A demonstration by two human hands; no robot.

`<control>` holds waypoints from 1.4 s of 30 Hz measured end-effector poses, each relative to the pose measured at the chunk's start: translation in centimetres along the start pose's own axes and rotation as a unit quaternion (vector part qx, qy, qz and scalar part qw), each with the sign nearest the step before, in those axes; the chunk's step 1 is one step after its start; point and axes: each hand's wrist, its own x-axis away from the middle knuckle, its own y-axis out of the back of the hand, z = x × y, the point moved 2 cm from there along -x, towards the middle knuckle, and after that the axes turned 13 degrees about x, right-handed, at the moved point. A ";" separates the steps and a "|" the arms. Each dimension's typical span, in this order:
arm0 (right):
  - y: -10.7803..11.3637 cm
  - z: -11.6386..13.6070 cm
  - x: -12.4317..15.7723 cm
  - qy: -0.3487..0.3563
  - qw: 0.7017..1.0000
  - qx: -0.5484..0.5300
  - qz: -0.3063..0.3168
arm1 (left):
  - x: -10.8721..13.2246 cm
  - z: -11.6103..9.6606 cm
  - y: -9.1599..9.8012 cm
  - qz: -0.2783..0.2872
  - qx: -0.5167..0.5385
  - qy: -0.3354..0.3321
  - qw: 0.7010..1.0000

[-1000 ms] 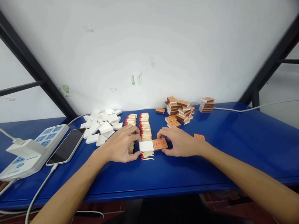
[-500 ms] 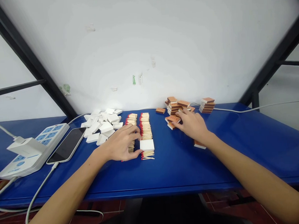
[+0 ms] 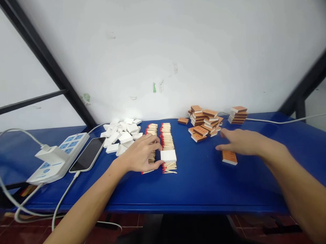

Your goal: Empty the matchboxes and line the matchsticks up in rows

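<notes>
My left hand (image 3: 144,153) is over the left row of matches (image 3: 151,129), thumb and fingers apart at the left edge of a white box piece (image 3: 168,156). That piece lies across the right row of red-tipped matches (image 3: 167,139). My right hand (image 3: 238,142), fingers apart and nothing held, hovers just above a single orange-brown matchbox (image 3: 229,157). Left of it is a loose heap of orange-brown matchboxes (image 3: 209,113). Behind, by the wall, stands a neat stack of matchboxes (image 3: 238,114).
White box pieces (image 3: 126,138) are piled at the left. Beyond them lie a phone (image 3: 87,155) and a white power strip (image 3: 72,142) with cables. A lone matchbox (image 3: 182,120) sits near the wall. The blue table (image 3: 182,193) ends at its front edge.
My right hand has left the matchbox heap and moved right, to the single matchbox. My left hand stays beside the white piece. The camera view has shifted slightly.
</notes>
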 end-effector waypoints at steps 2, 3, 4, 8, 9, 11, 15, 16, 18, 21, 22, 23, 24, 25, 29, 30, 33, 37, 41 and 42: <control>-0.1 -0.2 0.3 0.012 0.995 -0.028 0.093 | 0.1 0.0 0.0 -0.001 -0.001 0.003 1.000; -0.1 -0.1 0.5 0.023 0.989 -0.044 0.136 | 0.1 0.0 0.0 -0.003 -0.001 0.005 1.000; 0.1 0.2 0.8 0.035 0.985 -0.060 0.160 | 0.1 0.0 0.0 -0.005 -0.001 0.004 1.000; 0.6 1.5 1.5 0.101 0.981 -0.083 0.147 | 0.1 0.1 0.1 -0.016 0.001 -0.003 1.000; 0.6 1.7 1.5 0.121 0.981 -0.075 0.129 | 0.1 0.2 0.1 -0.020 0.000 -0.005 1.000; 0.7 1.9 1.5 0.163 0.979 -0.070 0.104 | 0.2 0.7 0.4 -0.038 -0.007 -0.007 0.999; 1.0 3.3 1.6 0.261 0.952 -0.143 0.073 | 0.7 2.6 1.5 -0.092 -0.067 0.026 0.993; 1.3 4.0 1.8 0.286 0.942 -0.165 0.054 | 1.0 3.3 1.9 -0.101 -0.088 0.045 0.990; 1.7 5.9 2.4 0.341 0.917 -0.206 0.020 | 1.6 4.7 2.8 -0.118 -0.127 0.090 0.981; 1.8 9.1 4.0 0.452 0.850 -0.269 0.032 | 2.8 6.7 4.3 -0.122 -0.161 0.174 0.964; 1.6 10.1 4.5 0.484 0.830 -0.275 0.043 | 3.2 7.2 4.8 -0.122 -0.165 0.201 0.958; 1.4 10.9 5.1 0.511 0.813 -0.276 0.051 | 3.7 7.7 5.3 -0.123 -0.167 0.223 0.953; 1.2 11.6 5.5 0.531 0.800 -0.273 0.053 | 4.1 8.1 5.7 -0.123 -0.166 0.240 0.948; 1.0 12.1 5.8 0.545 0.793 -0.269 0.050 | 4.5 8.4 6.1 -0.124 -0.162 0.252 0.946; 0.2 12.5 6.1 0.550 0.796 -0.253 0.030 | 5.6 8.8 7.3 -0.118 -0.112 0.269 0.949; 0.2 12.4 6.0 0.543 0.802 -0.248 0.026 | 5.7 8.8 7.5 -0.114 -0.093 0.275 0.950; 0.1 12.0 5.5 0.518 0.825 -0.224 0.012 | 6.0 8.5 7.8 -0.088 -0.023 0.304 0.948; 0.3 11.8 5.2 0.490 0.851 -0.186 0.011 | 6.3 8.5 7.7 -0.028 0.056 0.340 0.938; 0.5 11.7 5.3 0.481 0.861 -0.163 0.016 | 6.8 8.8 7.4 0.061 0.153 0.366 0.916; 0.6 11.7 5.4 0.479 0.862 -0.164 0.016 | 6.9 8.9 7.4 0.078 0.169 0.370 0.910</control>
